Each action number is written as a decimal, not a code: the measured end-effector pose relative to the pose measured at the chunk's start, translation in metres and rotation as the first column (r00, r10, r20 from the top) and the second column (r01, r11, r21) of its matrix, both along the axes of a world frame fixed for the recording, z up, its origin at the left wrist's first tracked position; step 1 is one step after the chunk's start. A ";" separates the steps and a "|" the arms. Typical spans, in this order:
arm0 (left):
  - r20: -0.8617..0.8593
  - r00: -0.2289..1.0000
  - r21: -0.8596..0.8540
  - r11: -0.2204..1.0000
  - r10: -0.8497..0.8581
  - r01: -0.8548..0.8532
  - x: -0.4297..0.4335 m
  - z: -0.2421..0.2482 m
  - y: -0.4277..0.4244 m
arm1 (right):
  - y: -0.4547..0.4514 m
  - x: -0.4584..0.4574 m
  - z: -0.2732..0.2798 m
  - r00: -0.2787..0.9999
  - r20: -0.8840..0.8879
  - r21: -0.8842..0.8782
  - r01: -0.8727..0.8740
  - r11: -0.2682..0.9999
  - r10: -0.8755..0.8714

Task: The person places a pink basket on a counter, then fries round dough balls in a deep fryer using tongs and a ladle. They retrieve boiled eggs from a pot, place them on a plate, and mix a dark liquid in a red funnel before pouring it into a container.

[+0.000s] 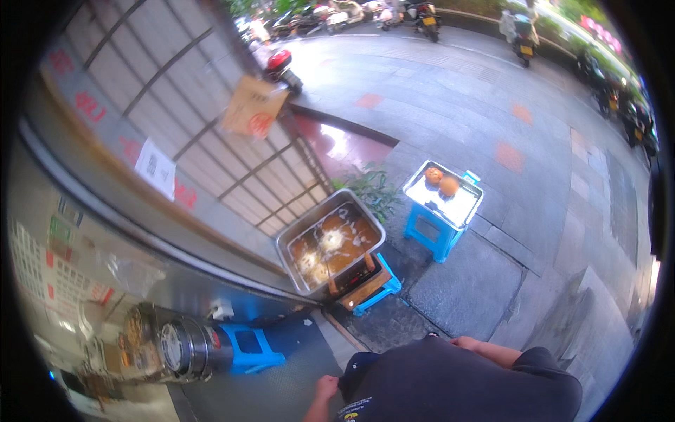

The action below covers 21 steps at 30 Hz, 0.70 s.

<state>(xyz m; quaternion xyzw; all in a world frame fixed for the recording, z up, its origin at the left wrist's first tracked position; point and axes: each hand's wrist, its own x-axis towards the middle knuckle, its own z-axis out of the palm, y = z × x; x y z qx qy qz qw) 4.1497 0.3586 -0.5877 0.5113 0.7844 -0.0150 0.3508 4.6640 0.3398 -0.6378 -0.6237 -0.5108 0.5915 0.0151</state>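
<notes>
My left hand (327, 386) hangs beside my dark shirt at the bottom, its fingers curled; whether it holds anything is hidden. My right hand (464, 343) rests near the shirt's front edge, partly covered, and its grip cannot be made out. Before me a deep rectangular metal pan (285, 248) of brown liquid with white foam stands against the barred shutter. Two wooden-looking handles or sticks lie at its near side. Farther right, a shiny metal tray (448, 208) bears two round orange-brown items (449, 185) and sits on a blue plastic stool (433, 237).
Another blue stool (390, 287) stands under the pan's near side. At lower left are a blue stool (250, 348) and a round metal pot (179, 345). A leafy plant (372, 192) grows behind the pan. Parked scooters (424, 18) line the pavement's far edge.
</notes>
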 end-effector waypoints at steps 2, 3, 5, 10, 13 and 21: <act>-0.065 0.861 -0.119 0.861 -0.504 0.495 -0.035 -0.023 -0.015 | 0.012 -0.016 0.011 0.974 0.110 0.026 -0.201 0.979 0.197; -0.059 0.701 -0.225 0.694 -0.711 0.684 -0.053 -0.034 -0.037 | 0.019 -0.030 0.016 0.985 0.088 0.004 -0.146 0.989 0.145; -0.035 0.678 -0.018 0.679 -0.734 0.734 -0.085 -0.056 -0.082 | 0.039 -0.054 0.025 0.976 0.149 -0.004 -0.162 0.987 0.161; 0.428 0.885 0.102 0.963 0.185 -0.251 -0.155 -0.103 -0.168 | 0.076 -0.146 0.025 0.909 0.352 0.066 -0.263 0.963 0.224; 0.361 0.922 0.328 0.906 0.142 -0.268 -0.214 -0.093 -0.213 | 0.094 -0.208 0.028 0.870 0.399 -0.083 -0.279 0.957 0.288; 0.321 0.396 -0.176 0.465 0.860 -0.867 -0.348 -0.004 -0.265 | 0.141 -0.377 0.071 0.764 0.326 0.150 -0.623 0.767 0.557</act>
